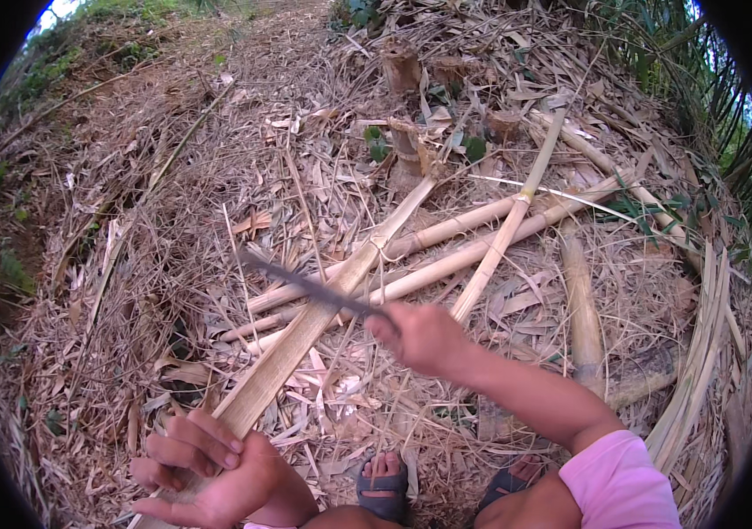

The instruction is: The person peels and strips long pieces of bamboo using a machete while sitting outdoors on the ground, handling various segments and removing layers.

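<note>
In my right hand (424,339) is the handle of a long dark-bladed machete (310,286). Its blade points up and to the left, crossing over a split bamboo strip (292,348). The strip slants from the lower left toward a cut stump (408,150), its pale inner face showing. My left hand (208,467) is at the strip's near end, fingers loosely curled around it and partly covering it. Whether the blade touches the strip cannot be told.
Several bamboo poles (455,231) lie crossed beyond the strip, and another pole (517,216) slants over them. A short thick bamboo piece (580,304) and a bundle of long strips (698,361) are at the right. Dry leaves cover the ground around my sandalled feet (382,485).
</note>
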{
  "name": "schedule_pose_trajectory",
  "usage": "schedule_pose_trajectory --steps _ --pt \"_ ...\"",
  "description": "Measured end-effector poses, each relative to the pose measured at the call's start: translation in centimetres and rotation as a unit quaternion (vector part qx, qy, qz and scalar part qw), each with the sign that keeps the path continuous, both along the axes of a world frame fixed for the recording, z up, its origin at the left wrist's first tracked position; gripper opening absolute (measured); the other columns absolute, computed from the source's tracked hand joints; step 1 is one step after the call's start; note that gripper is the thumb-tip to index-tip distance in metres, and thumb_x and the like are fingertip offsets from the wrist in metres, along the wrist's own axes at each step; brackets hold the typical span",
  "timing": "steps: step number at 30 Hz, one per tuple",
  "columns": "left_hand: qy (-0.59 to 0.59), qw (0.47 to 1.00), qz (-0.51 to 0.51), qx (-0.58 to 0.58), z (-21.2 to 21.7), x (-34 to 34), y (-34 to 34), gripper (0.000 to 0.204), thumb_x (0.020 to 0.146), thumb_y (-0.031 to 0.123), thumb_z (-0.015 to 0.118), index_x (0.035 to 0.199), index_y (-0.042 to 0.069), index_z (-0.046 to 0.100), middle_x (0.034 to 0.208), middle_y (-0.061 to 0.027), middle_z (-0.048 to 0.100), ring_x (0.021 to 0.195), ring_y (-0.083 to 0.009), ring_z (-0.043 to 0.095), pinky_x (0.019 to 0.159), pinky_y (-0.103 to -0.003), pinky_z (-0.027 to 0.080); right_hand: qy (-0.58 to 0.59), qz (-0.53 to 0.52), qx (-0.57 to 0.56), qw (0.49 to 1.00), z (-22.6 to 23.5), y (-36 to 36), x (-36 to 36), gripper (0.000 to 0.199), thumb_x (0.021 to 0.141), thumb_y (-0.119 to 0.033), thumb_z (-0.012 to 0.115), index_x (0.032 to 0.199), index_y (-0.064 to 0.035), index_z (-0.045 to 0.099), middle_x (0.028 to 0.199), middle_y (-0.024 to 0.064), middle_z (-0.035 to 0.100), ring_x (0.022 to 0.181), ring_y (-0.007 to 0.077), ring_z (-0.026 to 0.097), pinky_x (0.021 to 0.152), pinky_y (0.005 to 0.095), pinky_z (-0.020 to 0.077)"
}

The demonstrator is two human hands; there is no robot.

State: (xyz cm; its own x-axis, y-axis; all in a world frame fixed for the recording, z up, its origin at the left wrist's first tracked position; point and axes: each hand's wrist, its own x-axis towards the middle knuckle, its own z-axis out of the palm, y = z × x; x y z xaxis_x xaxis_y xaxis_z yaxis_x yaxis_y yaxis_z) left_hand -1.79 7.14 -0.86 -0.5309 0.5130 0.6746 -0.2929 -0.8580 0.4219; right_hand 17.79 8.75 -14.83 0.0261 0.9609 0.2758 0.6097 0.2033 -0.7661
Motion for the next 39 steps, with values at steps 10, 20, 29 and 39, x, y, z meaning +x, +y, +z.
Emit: schedule_pose_trajectory --steps 10,20,29,39 --pt "0.006 0.999 -0.039 -0.011 -0.5 -0.5 0.6 0.041 0.103 0.040 0.037 0.071 0.015 0.034 0.056 0.0012 0.029 0.041 -0.0079 0.023 0.033 -0.022 0.022 -0.060 -0.079 -0.114 0.989 -2.7 1.3 2.3 0.069 0.100 -0.058 0.035 0.081 0.0005 0.065 0.064 0.0204 0.064 0.058 0.0385 0.065 0.056 0.0483 0.0542" --pt "0.042 0.996 -0.080 -0.004 -0.4 -0.4 -0.4 0.039 0.103 0.040 0.037 0.072 0.016 0.034 0.055 0.0008 0.027 0.042 -0.0085 0.023 0.037 -0.022 0.022 -0.075 -0.143 -0.146 0.976 -3.4 3.8 3.8 0.069 0.101 -0.055 0.037 0.081 0.0049 0.066 0.069 0.0291 0.063 0.072 0.0457 0.066 0.070 0.0536 0.0526" --pt "0.028 0.999 -0.004 -0.027 -0.8 0.3 -0.9 0.039 0.103 0.039 0.036 0.071 0.017 0.031 0.055 0.0016 0.027 0.040 -0.0076 0.026 0.037 -0.022 0.022 -0.141 0.000 0.020 0.990 -3.8 -0.3 1.5 0.052 0.098 -0.048 0.049 0.086 -0.0016 0.069 0.070 0.0197 0.067 0.064 0.0364 0.067 0.062 0.0445 0.0563" --pt "0.026 0.999 -0.011 -0.041 -2.0 -1.6 0.3 0.036 0.103 0.039 0.037 0.075 0.017 0.031 0.053 0.0016 0.029 0.039 -0.0086 0.022 0.036 -0.021 0.022 0.211 -0.051 -0.326 0.920 -4.2 2.8 4.2 0.081 0.101 -0.061 0.032 0.086 0.0087 0.070 0.057 0.0151 0.061 0.057 0.0269 0.064 0.063 0.0405 0.0534"
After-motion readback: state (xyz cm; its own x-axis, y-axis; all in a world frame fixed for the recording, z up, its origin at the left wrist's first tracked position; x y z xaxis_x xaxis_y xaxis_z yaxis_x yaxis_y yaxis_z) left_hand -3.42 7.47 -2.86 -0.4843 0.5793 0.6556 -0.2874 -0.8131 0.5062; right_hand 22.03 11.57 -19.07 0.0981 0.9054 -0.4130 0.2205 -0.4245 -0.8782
